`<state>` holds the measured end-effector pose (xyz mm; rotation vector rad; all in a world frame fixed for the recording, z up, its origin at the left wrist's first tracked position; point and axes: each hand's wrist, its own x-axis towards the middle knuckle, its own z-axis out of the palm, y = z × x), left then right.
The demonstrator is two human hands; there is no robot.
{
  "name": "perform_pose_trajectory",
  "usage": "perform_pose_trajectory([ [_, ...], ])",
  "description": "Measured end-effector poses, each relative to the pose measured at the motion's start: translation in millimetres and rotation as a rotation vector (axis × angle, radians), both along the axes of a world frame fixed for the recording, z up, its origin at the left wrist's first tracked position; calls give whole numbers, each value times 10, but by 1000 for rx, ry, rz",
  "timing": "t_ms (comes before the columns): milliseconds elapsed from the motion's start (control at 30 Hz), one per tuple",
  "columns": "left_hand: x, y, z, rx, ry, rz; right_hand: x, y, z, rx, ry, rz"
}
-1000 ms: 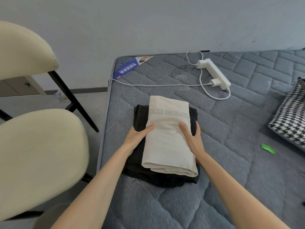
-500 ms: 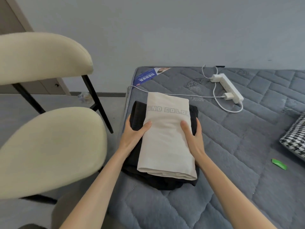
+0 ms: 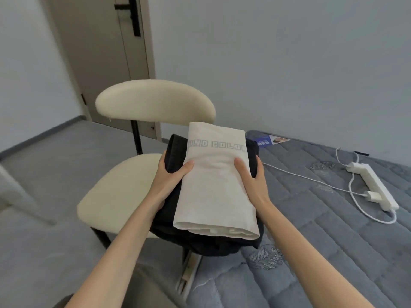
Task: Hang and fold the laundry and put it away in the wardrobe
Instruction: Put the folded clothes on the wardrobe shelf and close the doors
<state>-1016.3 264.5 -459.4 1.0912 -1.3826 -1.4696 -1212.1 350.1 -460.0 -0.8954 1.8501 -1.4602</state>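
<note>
The left grip (image 3: 169,181) and right grip (image 3: 253,183) are each clamped on one long side of a stack (image 3: 211,207) of two folded pieces. On both sides the thumb lies flat on top and the fingers curl round the edge and, as far as can be seen, underneath. The top piece is a cream folded cotton garment with grey block lettering (image 3: 213,174). Under it is a wider black folded garment (image 3: 175,147) that shows on either side and sags a little at the near end.

The stack's long axis runs straight away from the person, and the two grips sit opposite each other at about mid-length. The load therefore looks evenly shared, with neither hand nearer to it than the other. It is held in the air, above the corner where the grey quilted mattress (image 3: 311,230) meets the cream padded chair with black legs (image 3: 115,196).

On the mattress to the right lie a white power strip (image 3: 373,185) with its white cable (image 3: 300,177) and a blue printed leaflet (image 3: 265,142). Beyond the chair to the left is a grey-brown door with a black handle (image 3: 100,63). No wardrobe is in view.

My judgement is that folding is finished for these two pieces and carrying them off is the step in hand. The stack should stay level, or the narrower cream piece could slide along the long axis off the black one.
</note>
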Motion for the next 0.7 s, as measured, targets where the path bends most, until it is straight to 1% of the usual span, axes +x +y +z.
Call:
perform_pose_trajectory([
  [167, 972, -156, 104, -10, 23, 161, 830, -484, 121, -42, 8, 169],
  [300, 1776, -314, 60, 9, 34, 307, 1569, -883, 129, -44, -9, 311],
  [467, 2747, -493, -31, 47, 66, 452, 2541, -1395, 89, -28, 43, 442],
  [567, 3291, -536, 58, 75, 65, 516, 3125, -1620, 156, -12, 27, 509],
  [700, 3909, -453, 356, 74, 50, 627, 3804, -1761, 437, 33, 5, 609],
])
